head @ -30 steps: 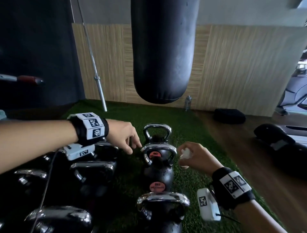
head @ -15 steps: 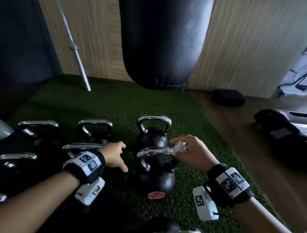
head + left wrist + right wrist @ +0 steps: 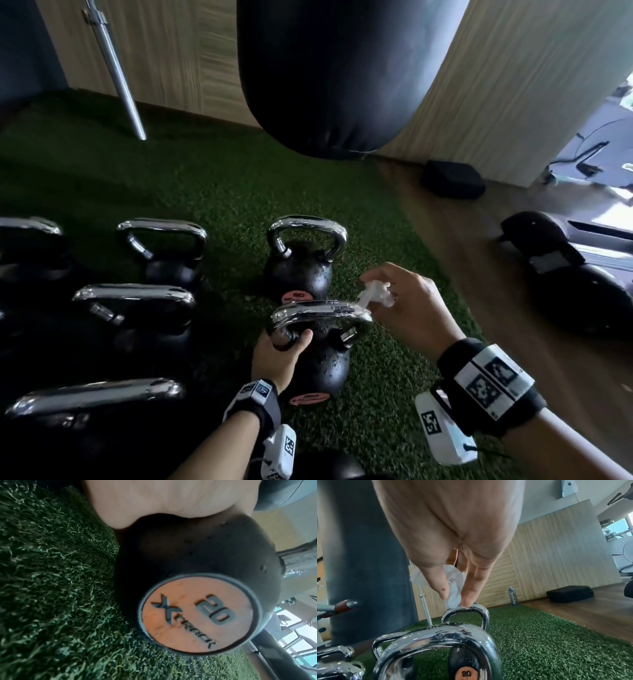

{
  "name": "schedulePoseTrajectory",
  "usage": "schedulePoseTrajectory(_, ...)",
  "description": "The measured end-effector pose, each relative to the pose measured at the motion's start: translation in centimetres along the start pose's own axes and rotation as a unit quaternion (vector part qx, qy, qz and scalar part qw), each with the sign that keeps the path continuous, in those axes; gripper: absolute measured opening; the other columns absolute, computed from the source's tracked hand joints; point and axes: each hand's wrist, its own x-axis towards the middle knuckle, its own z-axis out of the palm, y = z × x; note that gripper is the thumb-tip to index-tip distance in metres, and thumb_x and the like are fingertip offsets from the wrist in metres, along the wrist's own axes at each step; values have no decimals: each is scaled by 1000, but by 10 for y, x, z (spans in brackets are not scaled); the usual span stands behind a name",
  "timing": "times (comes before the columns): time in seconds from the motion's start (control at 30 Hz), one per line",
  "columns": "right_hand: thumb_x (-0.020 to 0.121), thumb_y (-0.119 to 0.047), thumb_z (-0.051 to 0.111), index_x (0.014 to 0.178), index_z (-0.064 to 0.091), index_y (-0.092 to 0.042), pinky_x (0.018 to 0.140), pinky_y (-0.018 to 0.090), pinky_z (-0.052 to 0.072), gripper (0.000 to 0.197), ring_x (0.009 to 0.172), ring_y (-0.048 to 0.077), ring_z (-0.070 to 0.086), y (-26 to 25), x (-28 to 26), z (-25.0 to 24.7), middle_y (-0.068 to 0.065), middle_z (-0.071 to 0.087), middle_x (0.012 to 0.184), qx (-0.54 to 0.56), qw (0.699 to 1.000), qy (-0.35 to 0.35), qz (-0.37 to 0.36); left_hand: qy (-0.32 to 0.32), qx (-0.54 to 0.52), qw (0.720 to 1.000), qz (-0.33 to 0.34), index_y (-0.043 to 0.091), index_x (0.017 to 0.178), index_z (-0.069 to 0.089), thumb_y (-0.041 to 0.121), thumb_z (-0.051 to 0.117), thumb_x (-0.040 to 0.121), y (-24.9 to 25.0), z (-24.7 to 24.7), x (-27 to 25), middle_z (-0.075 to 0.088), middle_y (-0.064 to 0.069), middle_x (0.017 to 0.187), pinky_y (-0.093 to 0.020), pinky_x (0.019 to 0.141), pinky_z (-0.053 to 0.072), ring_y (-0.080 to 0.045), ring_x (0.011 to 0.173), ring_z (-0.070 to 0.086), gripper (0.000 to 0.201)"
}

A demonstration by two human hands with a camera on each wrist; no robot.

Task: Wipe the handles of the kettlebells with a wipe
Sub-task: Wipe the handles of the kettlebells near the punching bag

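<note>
Left hand grips the left upright of the near kettlebell's chrome handle, thumb and fingers curled round it. Right hand pinches a crumpled white wipe between thumb and fingers; a corner of the wipe touches the right end of that handle. Head view alone shows the layout: the near kettlebell stands on green turf, a second kettlebell just behind it, and further kettlebells in rows to the left with a strip of turf between. Open turf lies to the right as far as the wooden floor; a black punching bag hangs above and beyond. Left wrist view alone shows the orange disc on the ball, marked "20", with the palm above it. Right wrist view shows water droplets on the handles and a water bottle by the wall.
</note>
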Motion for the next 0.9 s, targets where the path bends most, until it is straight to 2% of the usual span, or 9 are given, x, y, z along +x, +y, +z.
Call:
schedulePoseTrajectory(0.1, 77, -12, 82, 108, 67, -29, 73, 23, 56, 38, 83, 3, 70, 6, 0, -7, -12, 74, 98, 15, 999, -29, -14, 0, -26, 1000, 15, 16, 81, 64, 72, 85, 57, -13, 1, 7, 70, 3, 79, -33, 80, 51, -14, 80, 68, 65)
schedulePoseTrajectory(0.17, 76, -11, 81, 101, 71, -27, 72, 29, 57, 31, 81, 5, 69, 9, -2, -14, -12, 73, 94, -2, 998, -51, -36, 15, -29, 999, 19, 15, 80, 65, 86, 78, 49, -25, 3, 15, 70, 3, 77, -35, 79, 53, -14, 75, 67, 79)
schedulePoseTrajectory(0.33, 74, -8, 79, 96, 79, -24, 70, 18, 55, 28, 88, 5, 66, 23, -13, -34, -13, 66, 100, -36, 989, -95, -105, 14, -29, 999, 42, 15, 77, 63, 87, 76, 50, -32, 6, 19, 69, 4, 74, -35, 78, 53, -14, 73, 67, 78)
schedulePoseTrajectory(0.43, 77, -2, 78, 104, 75, -23, 68, 26, 59, 34, 80, 7, 69, 26, -19, -31, -15, 71, 95, -23, 992, -91, -86, 17, -21, 999, 43, 13, 85, 70, 84, 77, 52, -35, 7, 20, 75, 2, 80, -38, 83, 57, -13, 80, 71, 78)
schedulePoseTrajectory(0.53, 82, -8, 80, 109, 64, -25, 68, 34, 63, 37, 71, 10, 72, 19, -21, -17, -9, 75, 93, 59, 994, -85, -20, 19, -20, 998, 49, 12, 84, 69, 88, 75, 50, -39, 6, 23, 74, 1, 79, -39, 82, 57, -14, 78, 71, 84)
schedulePoseTrajectory(0.6, 83, -12, 82, 107, 63, -27, 67, 27, 60, 34, 68, 7, 70, 16, -22, -6, -7, 75, 89, 85, 994, -70, -6, 15, -26, 998, 54, 14, 88, 71, 88, 75, 50, -39, 8, 23, 75, 0, 84, -39, 85, 57, -13, 83, 72, 83)
schedulePoseTrajectory(0.7, 83, -8, 79, 100, 73, -27, 62, 13, 52, 26, 68, 6, 66, 10, -17, 8, -12, 72, 84, 45, 998, -21, -33, 13, -41, 997, 59, 16, 92, 72, 86, 77, 50, -39, 8, 23, 76, -2, 89, -41, 90, 57, -13, 88, 73, 82)
schedulePoseTrajectory(0.83, 84, 1, 72, 102, 81, -23, 69, 21, 59, 31, 77, 7, 69, 6, 1, 22, -10, 72, 102, 55, 994, 48, -81, 10, -49, 997, 66, 15, 93, 72, 83, 79, 54, -45, 9, 26, 76, -5, 91, -43, 92, 57, -15, 90, 73, 80)
schedulePoseTrajectory(0.9, 82, -1, 72, 104, 82, -22, 70, 23, 61, 31, 77, 8, 70, 6, 7, 26, -10, 71, 106, 67, 993, 51, -78, 13, -52, 996, 72, 14, 89, 71, 84, 79, 54, -46, 9, 27, 75, -4, 88, -44, 90, 57, -17, 87, 72, 78)
